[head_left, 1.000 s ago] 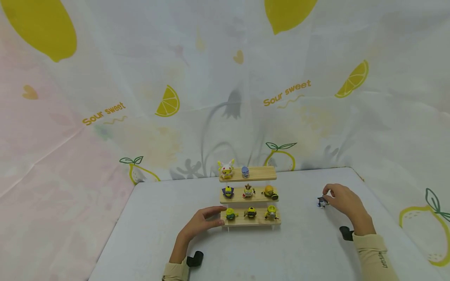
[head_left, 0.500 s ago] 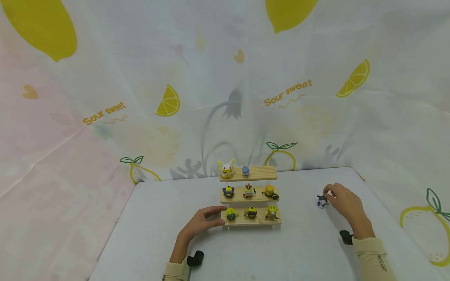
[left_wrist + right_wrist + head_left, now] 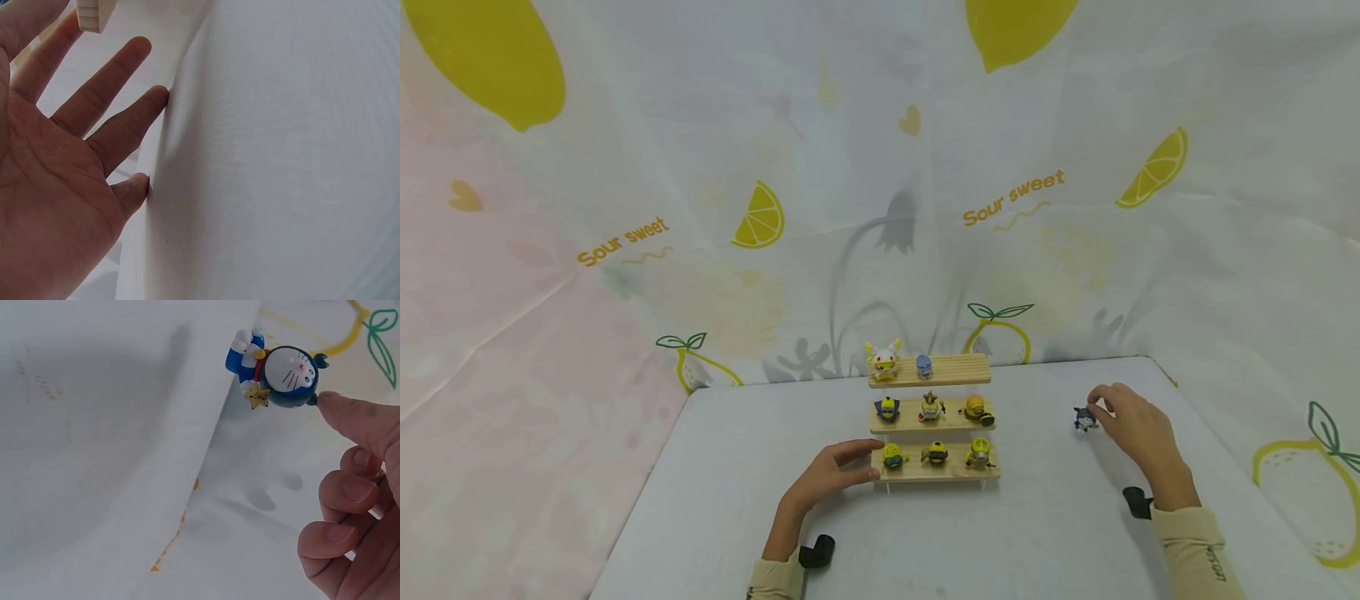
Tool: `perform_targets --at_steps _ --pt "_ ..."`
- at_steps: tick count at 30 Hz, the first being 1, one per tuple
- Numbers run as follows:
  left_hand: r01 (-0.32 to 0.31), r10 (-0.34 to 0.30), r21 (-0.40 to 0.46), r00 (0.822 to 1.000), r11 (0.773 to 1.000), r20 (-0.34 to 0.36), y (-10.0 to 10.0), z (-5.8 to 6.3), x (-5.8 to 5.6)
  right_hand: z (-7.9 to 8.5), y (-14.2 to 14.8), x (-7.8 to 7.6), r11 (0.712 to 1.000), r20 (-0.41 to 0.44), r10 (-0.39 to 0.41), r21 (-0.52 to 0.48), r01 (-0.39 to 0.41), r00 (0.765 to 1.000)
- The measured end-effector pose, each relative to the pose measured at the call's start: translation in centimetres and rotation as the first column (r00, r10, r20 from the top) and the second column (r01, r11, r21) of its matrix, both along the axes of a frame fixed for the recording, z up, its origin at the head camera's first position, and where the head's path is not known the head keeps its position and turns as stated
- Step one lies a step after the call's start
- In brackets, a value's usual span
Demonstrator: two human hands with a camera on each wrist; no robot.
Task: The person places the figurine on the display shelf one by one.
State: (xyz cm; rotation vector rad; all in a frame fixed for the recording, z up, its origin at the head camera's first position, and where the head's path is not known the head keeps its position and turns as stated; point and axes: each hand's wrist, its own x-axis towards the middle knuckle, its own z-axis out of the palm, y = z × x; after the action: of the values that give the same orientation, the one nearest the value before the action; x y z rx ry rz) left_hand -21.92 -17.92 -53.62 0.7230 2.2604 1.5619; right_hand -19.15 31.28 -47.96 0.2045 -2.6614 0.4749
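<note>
In the head view my right hand [image 3: 1137, 423] pinches a small cat figurine [image 3: 1084, 418] by its dark hood, over the table's right side. The right wrist view shows the figurine [image 3: 289, 376] with a white whiskered face, blue body and gold star. My left hand [image 3: 829, 478] rests at the left end of a three-tier wooden display shelf [image 3: 947, 475], thumb at the lowest plank's front corner and a finger at its back. In the left wrist view this hand's fingers [image 3: 103, 87] are spread and fairly straight beside the plank's end [image 3: 94, 17].
Yellow figurines [image 3: 936, 452] stand on the two lower tiers. On the top tier are a white-eared figurine [image 3: 883, 360] and a blue one [image 3: 923, 367], with bare plank to their right. A lemon-print cloth [image 3: 865, 275] hangs behind the white table [image 3: 1037, 533].
My right hand has shifted slightly away from me with the figurine, which has turned and risen a little in the head view. My left hand and the shelf have stayed in place.
</note>
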Motion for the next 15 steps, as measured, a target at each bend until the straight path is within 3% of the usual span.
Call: perform_targets --at_steps 15 --pt "-0.005 0.005 0.0 1.0 1.0 0.002 0.0 -0.1 0.0 3.3 -1.2 -0.5 1.0 -0.168 0.015 0.016 -0.013 0.986"
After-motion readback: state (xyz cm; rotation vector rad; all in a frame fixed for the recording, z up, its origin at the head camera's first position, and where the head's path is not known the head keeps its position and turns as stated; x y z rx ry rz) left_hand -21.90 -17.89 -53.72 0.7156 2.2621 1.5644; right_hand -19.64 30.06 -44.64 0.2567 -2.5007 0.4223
